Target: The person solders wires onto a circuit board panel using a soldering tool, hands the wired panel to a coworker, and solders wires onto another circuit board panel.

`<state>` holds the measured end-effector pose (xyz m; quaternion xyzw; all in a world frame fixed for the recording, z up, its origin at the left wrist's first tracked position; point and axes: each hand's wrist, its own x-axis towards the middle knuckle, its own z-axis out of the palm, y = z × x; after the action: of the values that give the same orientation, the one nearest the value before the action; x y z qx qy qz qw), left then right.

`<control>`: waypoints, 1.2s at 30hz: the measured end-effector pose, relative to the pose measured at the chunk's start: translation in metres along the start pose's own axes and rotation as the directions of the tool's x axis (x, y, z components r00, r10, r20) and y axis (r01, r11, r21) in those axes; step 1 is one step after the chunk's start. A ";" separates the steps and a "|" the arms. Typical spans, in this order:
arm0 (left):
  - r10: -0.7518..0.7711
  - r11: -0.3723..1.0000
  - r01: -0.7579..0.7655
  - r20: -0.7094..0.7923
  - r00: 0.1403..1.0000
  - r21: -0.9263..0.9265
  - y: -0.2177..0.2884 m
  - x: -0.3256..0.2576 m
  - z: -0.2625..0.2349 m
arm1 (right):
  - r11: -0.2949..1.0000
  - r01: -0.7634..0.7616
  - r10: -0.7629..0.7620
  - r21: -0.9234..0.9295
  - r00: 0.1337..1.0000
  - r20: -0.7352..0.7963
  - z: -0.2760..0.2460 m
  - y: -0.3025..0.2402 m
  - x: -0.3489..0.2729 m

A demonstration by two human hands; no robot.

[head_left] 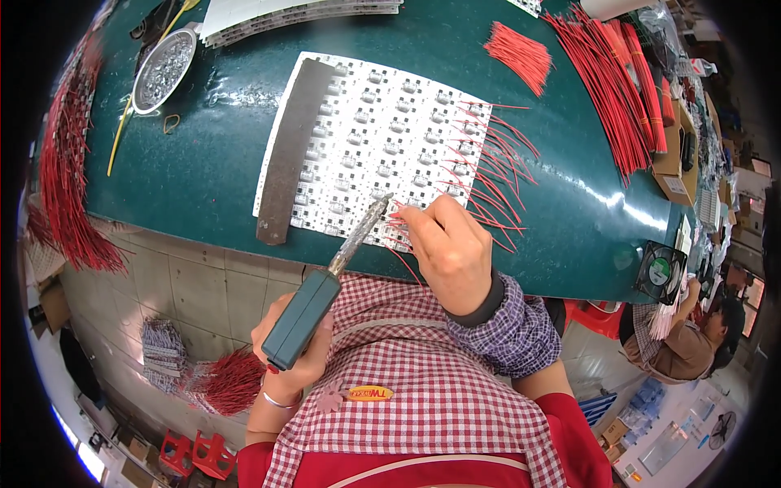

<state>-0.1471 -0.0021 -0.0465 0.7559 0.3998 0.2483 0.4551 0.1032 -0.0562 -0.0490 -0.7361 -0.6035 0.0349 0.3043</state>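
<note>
My left hand is wrapped round the dark green handle of a soldering iron. The iron's tip reaches the lower middle of a white circuit board panel with rows of small black and silver parts. Close beside the tip, my right hand pinches a thin red wire between thumb and forefinger. Whether tip and wire touch cannot be made out. More red wires stick out over the panel's right edge. A flat brown bar lies across its left side.
A metal dish of silvery bits sits at the far left, near stacked white panels. Cut red wires lie in a small pile and long bundles at the right. A small black fan stands by a seated co-worker.
</note>
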 end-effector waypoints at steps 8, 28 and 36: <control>-0.005 0.999 0.007 -0.035 0.999 0.049 0.005 0.007 -0.021 | 0.998 0.017 -0.015 0.052 0.999 -0.039 -0.006 -0.015 0.029; 0.102 0.934 -0.174 -0.234 0.967 -0.312 0.017 0.022 0.013 | 0.984 -0.093 0.083 0.151 0.994 0.074 -0.089 0.011 -0.001; 0.117 0.910 -0.232 -0.323 0.939 -0.344 0.017 0.028 0.007 | 0.967 -0.163 0.183 0.194 0.979 -0.091 -0.095 0.106 0.023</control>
<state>-0.1194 0.0133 -0.0344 0.6417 0.3382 0.4706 0.5024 0.2411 -0.0834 -0.0163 -0.7551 -0.5138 0.0774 0.3998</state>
